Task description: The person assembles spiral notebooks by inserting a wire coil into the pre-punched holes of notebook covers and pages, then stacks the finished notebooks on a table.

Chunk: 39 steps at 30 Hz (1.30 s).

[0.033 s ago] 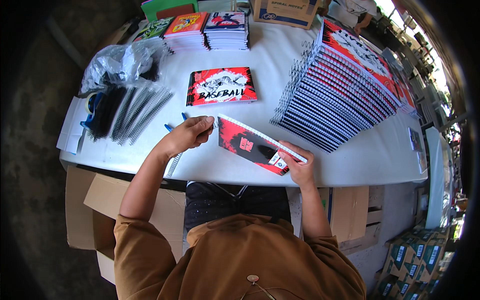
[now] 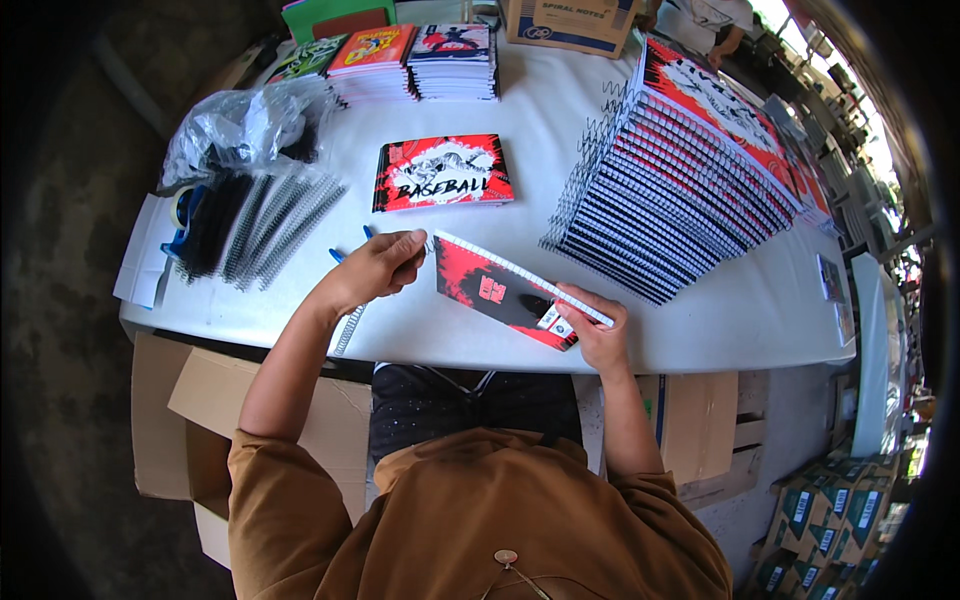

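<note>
My right hand grips the near right end of a red and black notebook, which is tilted up off the white table. A white spiral binding runs along its far edge. My left hand pinches the notebook's left corner, at the end of that binding. A loose silver coil lies on the table under my left wrist. Two blue objects poke out from behind my left hand.
A flat red notebook lies behind it. A long fanned stack of bound notebooks fills the right. Black and silver coils, a plastic bag and a blue tape roll sit left. Cover stacks and a cardboard box stand at the back.
</note>
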{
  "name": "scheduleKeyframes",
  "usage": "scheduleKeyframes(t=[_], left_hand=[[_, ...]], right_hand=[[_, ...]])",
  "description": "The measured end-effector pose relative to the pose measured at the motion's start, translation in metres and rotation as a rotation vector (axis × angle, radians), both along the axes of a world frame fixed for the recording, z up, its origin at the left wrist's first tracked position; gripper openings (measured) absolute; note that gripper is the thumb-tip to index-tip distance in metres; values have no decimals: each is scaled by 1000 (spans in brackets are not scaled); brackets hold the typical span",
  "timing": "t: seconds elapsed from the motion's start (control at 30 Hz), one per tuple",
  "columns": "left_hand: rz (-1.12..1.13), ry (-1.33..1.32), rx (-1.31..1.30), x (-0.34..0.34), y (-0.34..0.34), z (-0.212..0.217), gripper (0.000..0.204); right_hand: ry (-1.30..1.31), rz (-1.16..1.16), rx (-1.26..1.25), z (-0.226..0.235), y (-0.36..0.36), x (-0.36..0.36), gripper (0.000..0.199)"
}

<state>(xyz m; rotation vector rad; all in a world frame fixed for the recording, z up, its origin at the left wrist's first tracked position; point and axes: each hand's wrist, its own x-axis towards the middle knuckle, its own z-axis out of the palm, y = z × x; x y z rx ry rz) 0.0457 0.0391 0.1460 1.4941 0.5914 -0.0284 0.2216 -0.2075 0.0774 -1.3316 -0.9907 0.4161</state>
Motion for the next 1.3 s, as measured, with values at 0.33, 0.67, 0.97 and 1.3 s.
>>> scheduleKeyframes(t=[0.33,0.67,0.97,1.3], left_hand=[[-37,-301,275,1,11,5,28],[-331,-108,1366,9,-8,37,23],[-302,-78,1539,11,-20,52,33],[-390,-220,1644,8,-11,42,29]], right_hand=[[-22,191,116,0,0,9,25],[-64,46,-109,-2,-3,-3,23],[-128,39,-77,-4,-5,-8,22],[-305,25,46,-9,2,-11,38]])
